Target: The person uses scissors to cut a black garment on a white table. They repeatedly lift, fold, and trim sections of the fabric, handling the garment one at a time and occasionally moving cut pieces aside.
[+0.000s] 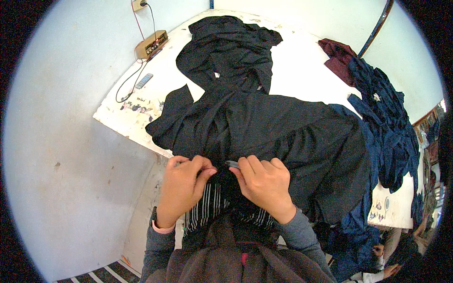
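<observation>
A large black cloth garment lies bunched over the table's near edge and hangs toward my lap. My left hand is closed in a pinch on the black cloth, thumb against fingertips, near that edge. Close on its right, my right hand is closed around a small grey pointed tool. The tool's tip points left toward my left fingertips, over the cloth. Its exact kind is mostly hidden by my fingers. Beneath the hands shows black cloth with white stripes.
More black cloth is heaped farther back on the white table. Navy garments and a maroon cloth lie at right. A remote control and a wired brown box are at left. Another person's hand shows lower right.
</observation>
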